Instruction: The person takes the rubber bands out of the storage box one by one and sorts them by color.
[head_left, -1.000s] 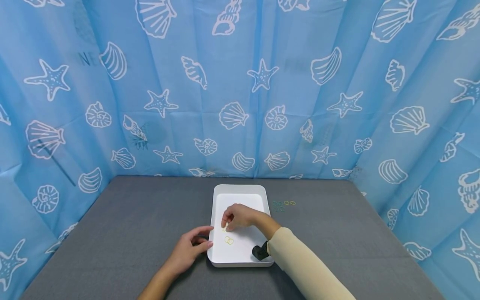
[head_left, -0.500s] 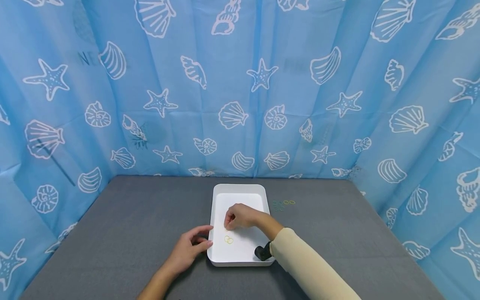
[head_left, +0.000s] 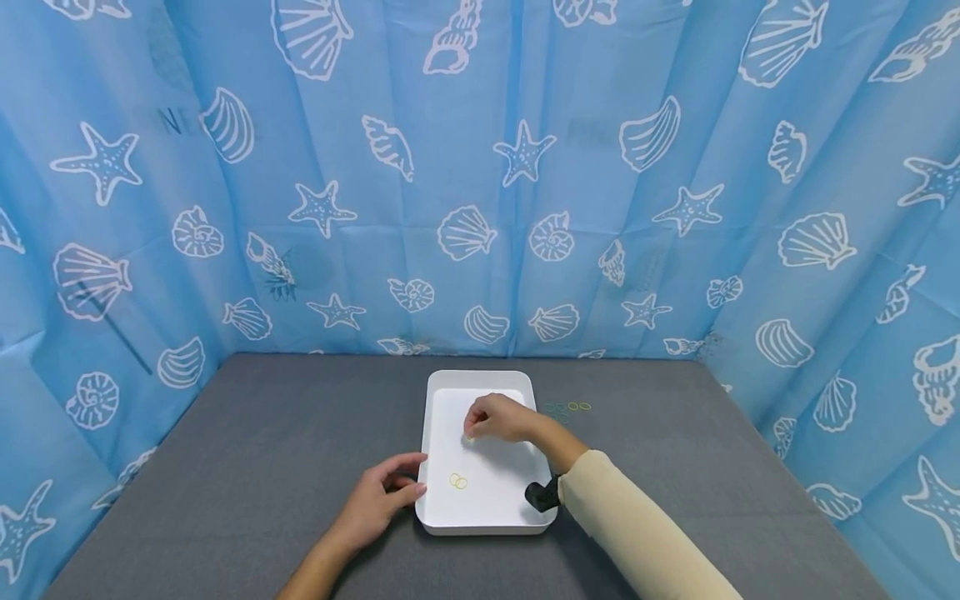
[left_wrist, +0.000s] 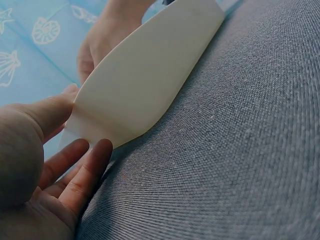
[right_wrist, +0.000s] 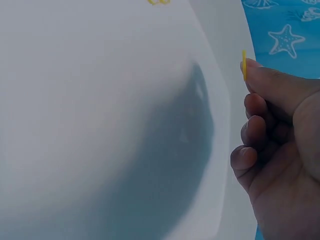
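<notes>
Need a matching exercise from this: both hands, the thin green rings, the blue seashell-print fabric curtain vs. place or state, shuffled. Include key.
1. Left hand
2. Right hand
3. Thin green rings
4. Blue seashell-print fabric curtain

A. Behind the grey cloth-covered table
B. Pinches a thin yellow ring over the white rectangular tray
C. On the table, right of the tray
D. Touches the tray's left side

Pairs: 1-D, 2-B, 3-C, 4-A

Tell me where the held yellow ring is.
The right hand pinches the yellow ring at the upper right of the right wrist view; the head view shows that hand over the white tray.
</notes>
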